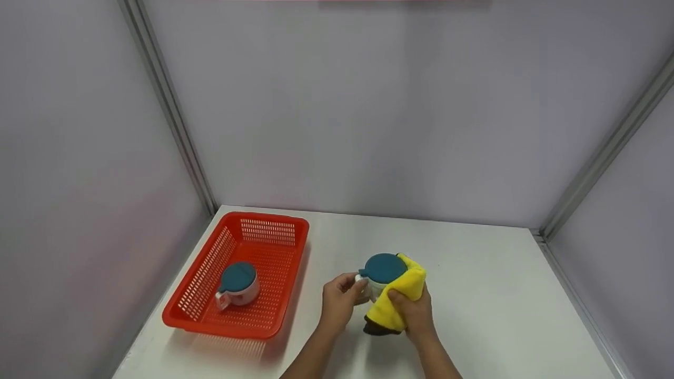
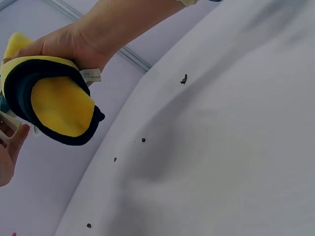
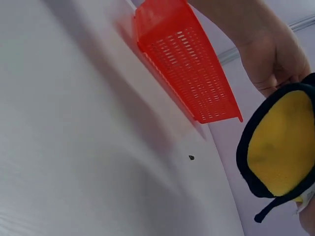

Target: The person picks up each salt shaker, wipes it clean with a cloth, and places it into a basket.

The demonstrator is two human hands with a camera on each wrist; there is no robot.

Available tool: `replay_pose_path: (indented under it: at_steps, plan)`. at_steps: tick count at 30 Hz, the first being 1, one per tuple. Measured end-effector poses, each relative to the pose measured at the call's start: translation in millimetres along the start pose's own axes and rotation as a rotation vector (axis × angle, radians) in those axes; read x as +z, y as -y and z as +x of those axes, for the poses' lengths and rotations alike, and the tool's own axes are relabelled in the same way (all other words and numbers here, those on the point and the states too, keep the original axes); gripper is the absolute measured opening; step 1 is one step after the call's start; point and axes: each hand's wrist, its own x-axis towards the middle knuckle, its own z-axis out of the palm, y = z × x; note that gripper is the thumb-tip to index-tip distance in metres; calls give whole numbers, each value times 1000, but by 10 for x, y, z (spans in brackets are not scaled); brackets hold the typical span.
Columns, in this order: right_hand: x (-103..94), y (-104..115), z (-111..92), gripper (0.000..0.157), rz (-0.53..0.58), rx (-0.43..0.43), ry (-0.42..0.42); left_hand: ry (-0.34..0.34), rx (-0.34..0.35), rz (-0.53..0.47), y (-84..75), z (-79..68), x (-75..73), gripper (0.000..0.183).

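A clear cup with a white handle and a teal lid (image 1: 385, 268) is held up over the white table, between both hands. My left hand (image 1: 339, 300) pinches the handle at the cup's left side. With my right hand (image 1: 416, 310) I grip a yellow cloth with dark edging (image 1: 389, 310) and hold it against the cup's right side. In the left wrist view the folded cloth (image 2: 61, 105) hangs below the right hand (image 2: 74, 46), hiding most of the cup. The right wrist view shows the cloth (image 3: 280, 142) beside the left hand (image 3: 275, 59).
A red plastic basket (image 1: 287, 310) stands on the table's left. Inside it sits a similar cup with a teal lid (image 1: 238, 277). Small dark specks (image 2: 183, 79) lie on the tabletop (image 1: 500, 316). Pale walls (image 1: 368, 105) enclose the back and sides.
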Motion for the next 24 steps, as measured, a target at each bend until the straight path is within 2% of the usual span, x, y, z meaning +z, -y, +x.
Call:
replay_pose_path:
  at_steps: [7,11,17,20,24]
  plan:
    - [-40,44,3,37,294,46,136,61,-9,-41,-28,37,-19,28]
    - [-66,86,1,44,414,123,212,112,-8,-46,-33,72,-39,29]
    - [-124,195,-61,57,481,279,313,179,-13,-57,-46,116,-70,29]
    - [-172,220,-79,60,492,248,430,211,-14,-64,-62,133,-78,29]
    - [-262,153,-40,61,534,112,684,261,-19,-71,-77,167,-115,28]
